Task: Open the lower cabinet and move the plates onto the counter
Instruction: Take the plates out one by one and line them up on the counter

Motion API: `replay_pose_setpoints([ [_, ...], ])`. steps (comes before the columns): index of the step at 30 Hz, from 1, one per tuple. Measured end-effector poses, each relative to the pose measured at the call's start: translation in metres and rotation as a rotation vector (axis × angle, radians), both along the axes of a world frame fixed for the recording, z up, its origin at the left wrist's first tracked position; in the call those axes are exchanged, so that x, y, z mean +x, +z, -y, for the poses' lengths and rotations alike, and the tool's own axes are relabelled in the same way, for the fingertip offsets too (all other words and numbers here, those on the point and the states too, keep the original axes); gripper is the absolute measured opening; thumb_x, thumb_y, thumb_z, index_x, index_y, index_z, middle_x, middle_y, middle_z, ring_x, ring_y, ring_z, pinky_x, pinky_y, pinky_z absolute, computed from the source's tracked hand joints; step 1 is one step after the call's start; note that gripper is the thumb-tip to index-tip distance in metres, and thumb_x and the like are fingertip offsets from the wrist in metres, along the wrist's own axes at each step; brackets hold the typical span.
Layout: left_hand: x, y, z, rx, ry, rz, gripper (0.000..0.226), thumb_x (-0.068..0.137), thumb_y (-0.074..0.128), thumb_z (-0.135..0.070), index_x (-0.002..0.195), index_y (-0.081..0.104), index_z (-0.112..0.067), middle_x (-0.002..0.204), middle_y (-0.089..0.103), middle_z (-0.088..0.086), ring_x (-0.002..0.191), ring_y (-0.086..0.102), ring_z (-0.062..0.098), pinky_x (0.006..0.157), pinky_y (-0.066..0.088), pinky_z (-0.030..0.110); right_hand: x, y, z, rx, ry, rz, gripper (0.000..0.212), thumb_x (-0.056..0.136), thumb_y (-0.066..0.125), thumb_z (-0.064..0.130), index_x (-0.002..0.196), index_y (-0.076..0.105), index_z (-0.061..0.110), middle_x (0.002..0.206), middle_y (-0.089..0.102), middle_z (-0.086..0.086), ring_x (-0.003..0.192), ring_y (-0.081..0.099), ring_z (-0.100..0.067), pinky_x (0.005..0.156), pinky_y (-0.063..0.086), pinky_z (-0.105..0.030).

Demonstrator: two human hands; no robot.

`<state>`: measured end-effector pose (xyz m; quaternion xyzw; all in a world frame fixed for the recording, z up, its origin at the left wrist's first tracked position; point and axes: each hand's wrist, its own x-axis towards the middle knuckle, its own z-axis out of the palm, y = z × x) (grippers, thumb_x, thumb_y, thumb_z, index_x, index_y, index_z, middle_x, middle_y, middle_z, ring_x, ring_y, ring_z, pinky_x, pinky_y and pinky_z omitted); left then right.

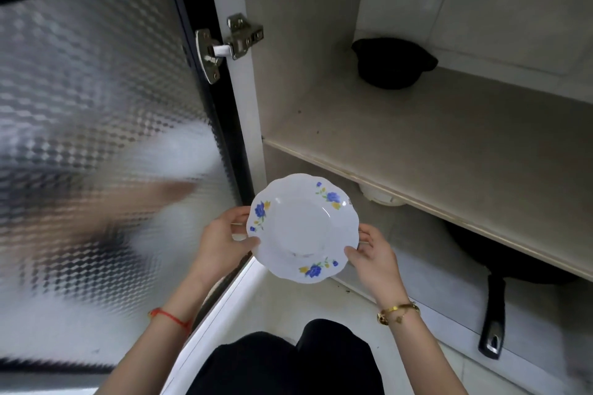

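Note:
I hold a white plate (303, 228) with a wavy rim and blue and yellow flowers in front of the open lower cabinet. My left hand (221, 240) grips its left edge and my right hand (372, 253) grips its right edge. The plate is level and out of the cabinet, just below the front edge of the middle shelf (417, 151). The cabinet door (96, 138), with a textured glass panel, stands swung open on the left. A white dish (380, 197) shows partly under the shelf, mostly hidden.
A black pot (391, 62) sits at the back of the middle shelf. A black pan with a long handle (494, 314) lies on the cabinet floor at the right. A metal hinge (231, 42) joins door and frame. My dark-trousered knees (288, 362) are below.

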<state>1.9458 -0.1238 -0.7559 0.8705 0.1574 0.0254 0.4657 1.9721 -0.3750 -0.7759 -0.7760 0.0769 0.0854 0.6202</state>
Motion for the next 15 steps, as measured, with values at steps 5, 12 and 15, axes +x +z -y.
replay_pose_setpoints([
  [5, 0.005, 0.009, -0.005, 0.010, -0.002, 0.017, 0.052, 0.068, 0.075, 0.001, 0.114, 0.064, -0.021, 0.098, 0.068, -0.010, 0.090, 0.066, 0.013, 0.079, 0.049, 0.023, 0.006, 0.008, -0.005, -0.069, 0.002, 0.023, 0.039, 0.083, 0.059, 0.000, 0.108, 0.053, 0.029, 0.095, 0.064, 0.017, 0.085, 0.063, 0.003, 0.076, 0.051, -0.019],
  [12, 0.002, 0.060, -0.006, -0.051, 0.046, -0.016, 0.053, 0.069, 0.073, 0.002, 0.111, 0.061, -0.027, 0.092, 0.061, -0.032, 0.081, 0.059, -0.016, 0.067, 0.038, -0.004, 0.011, 0.060, -0.016, -0.108, -0.019, -0.023, 0.041, 0.081, 0.058, -0.004, 0.111, 0.054, 0.023, 0.098, 0.065, 0.017, 0.088, 0.064, 0.000, 0.076, 0.051, -0.018],
  [15, -0.006, 0.095, -0.006, -0.087, 0.059, -0.052, 0.053, 0.071, 0.072, 0.003, 0.115, 0.061, -0.024, 0.097, 0.065, -0.022, 0.088, 0.062, -0.006, 0.070, 0.042, -0.001, 0.004, 0.096, -0.020, -0.123, -0.029, -0.064, 0.040, 0.081, 0.058, -0.005, 0.114, 0.054, 0.018, 0.097, 0.065, 0.017, 0.088, 0.064, 0.000, 0.075, 0.050, -0.016],
])
